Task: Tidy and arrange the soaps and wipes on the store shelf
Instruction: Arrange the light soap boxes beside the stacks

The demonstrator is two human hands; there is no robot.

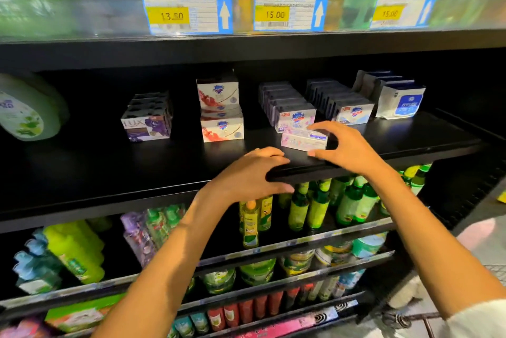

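A black store shelf (164,162) spans the view, with price tags on the rail of the shelf above and bottles crowding the shelves below. On the black shelf the soaps stand in files: purple Lux boxes (147,125) at the left, then a stack of red-and-white soap boxes (221,116), then a row of lilac soap boxes (290,109) and a row of pale blue soap boxes (347,109). At the far right stand the wipes packs (399,101), white with blue labels, leaning slightly back.

The left hand (252,176) grips the front lip of the shelf, its fingers (273,158) curled over the top edge and the thumb beneath.

The right hand (347,147) reaches over the front of the shelf, its fingers (319,126) spread fairly wide and arched. The upper fingertips rest on the top of a single lilac soap box (302,140), and the thumb touches near its lower front edge, close to the shelf surface. That box lies flat just in front of the lilac row, at the shelf's front part.
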